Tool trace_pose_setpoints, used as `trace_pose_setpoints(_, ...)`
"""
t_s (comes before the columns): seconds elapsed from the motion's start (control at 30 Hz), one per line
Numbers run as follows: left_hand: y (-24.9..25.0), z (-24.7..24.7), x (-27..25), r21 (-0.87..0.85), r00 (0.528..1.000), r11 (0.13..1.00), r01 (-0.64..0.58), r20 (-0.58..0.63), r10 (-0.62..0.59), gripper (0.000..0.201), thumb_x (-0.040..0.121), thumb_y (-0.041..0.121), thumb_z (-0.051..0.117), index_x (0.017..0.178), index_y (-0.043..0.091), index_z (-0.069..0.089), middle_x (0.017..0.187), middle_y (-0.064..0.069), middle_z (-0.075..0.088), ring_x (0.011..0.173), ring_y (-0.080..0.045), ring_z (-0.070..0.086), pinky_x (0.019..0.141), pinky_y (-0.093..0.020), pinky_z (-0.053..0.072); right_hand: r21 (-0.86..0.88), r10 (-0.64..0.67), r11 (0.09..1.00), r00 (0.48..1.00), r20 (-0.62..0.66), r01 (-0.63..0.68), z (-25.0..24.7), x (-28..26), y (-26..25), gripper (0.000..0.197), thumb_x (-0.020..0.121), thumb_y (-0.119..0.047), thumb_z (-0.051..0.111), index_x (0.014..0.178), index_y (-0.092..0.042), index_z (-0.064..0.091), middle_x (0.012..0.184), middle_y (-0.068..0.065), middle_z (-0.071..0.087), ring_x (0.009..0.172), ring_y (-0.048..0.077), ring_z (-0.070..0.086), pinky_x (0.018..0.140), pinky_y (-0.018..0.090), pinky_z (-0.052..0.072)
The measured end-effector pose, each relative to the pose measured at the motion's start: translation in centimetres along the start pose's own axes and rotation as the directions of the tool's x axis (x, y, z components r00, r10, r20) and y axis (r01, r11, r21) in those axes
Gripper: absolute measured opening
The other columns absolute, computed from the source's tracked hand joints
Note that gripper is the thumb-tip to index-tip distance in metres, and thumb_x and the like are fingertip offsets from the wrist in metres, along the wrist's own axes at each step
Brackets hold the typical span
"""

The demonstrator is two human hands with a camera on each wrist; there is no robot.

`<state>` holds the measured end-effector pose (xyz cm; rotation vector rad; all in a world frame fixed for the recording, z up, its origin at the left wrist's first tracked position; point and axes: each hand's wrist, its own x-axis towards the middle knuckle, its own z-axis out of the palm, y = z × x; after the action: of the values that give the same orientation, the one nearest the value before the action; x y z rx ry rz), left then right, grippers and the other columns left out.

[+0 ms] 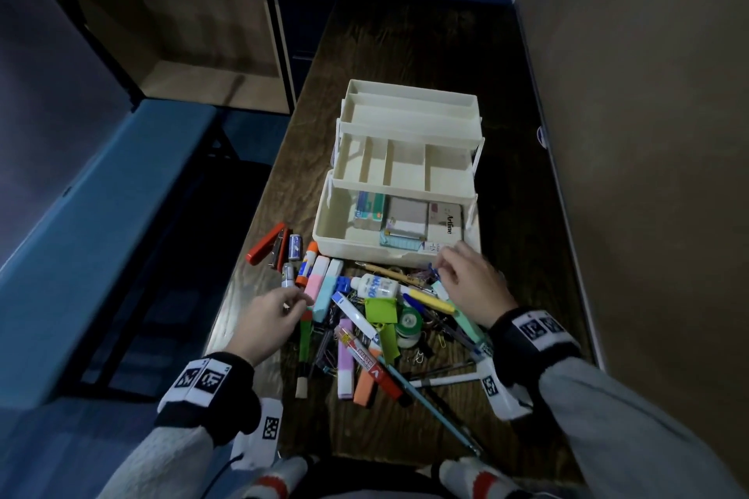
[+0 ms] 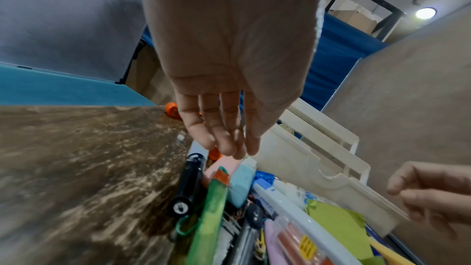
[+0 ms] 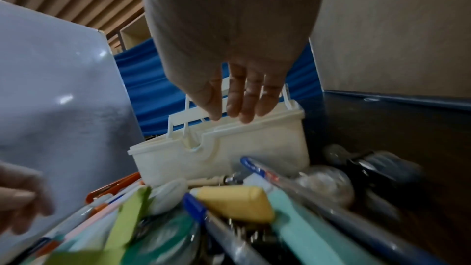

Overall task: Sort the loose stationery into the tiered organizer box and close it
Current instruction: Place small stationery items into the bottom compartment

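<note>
Head view shows the pink-and-teal highlighters [image 1: 322, 288] lying lengthwise toward the open organizer box [image 1: 399, 174], just ahead of the left hand [image 1: 269, 316], whose loose, empty fingers [image 2: 224, 140] are nearer than the equally slack right hand [image 1: 474, 286].

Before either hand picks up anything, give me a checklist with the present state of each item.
1. Organizer box fully open, tiers fanned back: ok.
2. Divided middle tray free for small items: ok.
3. Left hand empty, over the pink highlighter: ok.
4. Right hand empty: cannot tell, fingers sit at the paper clips.
5. Bottom tier has space left: ok, left part bare.
</note>
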<state>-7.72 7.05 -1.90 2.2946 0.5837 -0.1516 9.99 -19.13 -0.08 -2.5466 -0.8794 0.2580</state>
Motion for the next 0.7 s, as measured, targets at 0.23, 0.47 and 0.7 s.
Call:
trace_pose_setpoints(0.23,2.5,1.5,0.9,0.097,0.991,0.987,-0.129,0.029,0.127,0.016,0.096,0.024,0.052,0.096,0.021,0.068,0.094,0.007,0.068,0.078,-0.005,0.059,0.067,-0.022,0.046,-0.023,0.206,0.979,0.967,0.153,-0.204,2.5,-5.2,2.2,0.026,0.093,-0.018,0.051,0.117,-0.026,0.053,0.131,-0.002,0.042,0.108,0.019,0.054,0.084,0.03,0.046)
trace_pose_setpoints(0.47,4.7,1.9,1.8,0.099,0.974,0.969,-0.228,0.045,0.224,0.023,0.096,0.023,0.047,0.098,0.021,0.069,0.098,0.002,0.061,0.082,-0.012,0.058,0.075,-0.03,0.046,-0.104,0.184,0.981,0.955,0.232,-0.164,4.8,-5.6,1.1,0.028,0.095,-0.032,0.047,0.122,-0.025,0.047,0.126,-0.001,0.035,0.107,0.024,0.052,0.081,0.042,0.049)
trace_pose_setpoints(0.7,3.3,1.5,1.5,0.102,0.977,0.972,-0.21,0.004,0.211,0.02,0.095,0.023,0.048,0.093,0.023,0.068,0.096,0.005,0.063,0.074,-0.004,0.056,0.067,-0.022,0.043,-0.059,0.229,0.973,0.966,0.117,-0.223,4.7,-1.9,0.1,0.02,0.096,-0.01,0.041,0.111,-0.016,0.053,0.114,0.006,0.056,0.103,0.029,0.055,0.081,0.041,0.049)
